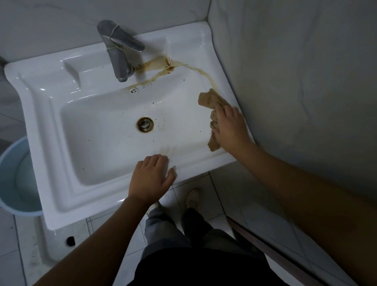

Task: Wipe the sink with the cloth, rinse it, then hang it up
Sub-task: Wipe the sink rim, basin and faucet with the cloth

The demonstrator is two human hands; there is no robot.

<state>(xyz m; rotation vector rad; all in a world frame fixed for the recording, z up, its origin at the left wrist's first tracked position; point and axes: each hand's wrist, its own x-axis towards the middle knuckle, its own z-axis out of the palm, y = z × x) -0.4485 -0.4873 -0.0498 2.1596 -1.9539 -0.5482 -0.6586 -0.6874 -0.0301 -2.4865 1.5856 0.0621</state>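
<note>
Pressing down at approx 3 o'clock from the drain, the right hand [229, 126] lies over a crumpled tan cloth rag [209, 98] on the rt rim of the white rectangular ceramic sink [55, 147]. Fingers are bent over the bunched fabric w/ thumb tucked against its near side, so the hand grips it. One end of the rag sticks out toward 1 o'clock, another toward 5.

Left hand [151, 178] rests on the front rim at 6 o'clock, holding nothing; fingers bend loosely over the inner edge, thumb spread to the rt, fingertips hidden.

Brown stain trail [157, 64] runs from the base of the grey metal lever faucet [118, 59] at 12 o'clock, along the back ledge, then curves down to approx 2 o'clock, ending just beside the rag. A thinner streak leads to the round overflow hole [134, 90]. Brass-ringed drain [145, 124] sits mid-bowl w/ dark specks scattered around.

Round pale-blue plastic basin [5, 181] sits on the floor at 9 o'clock, partly under the sink edge.
</note>
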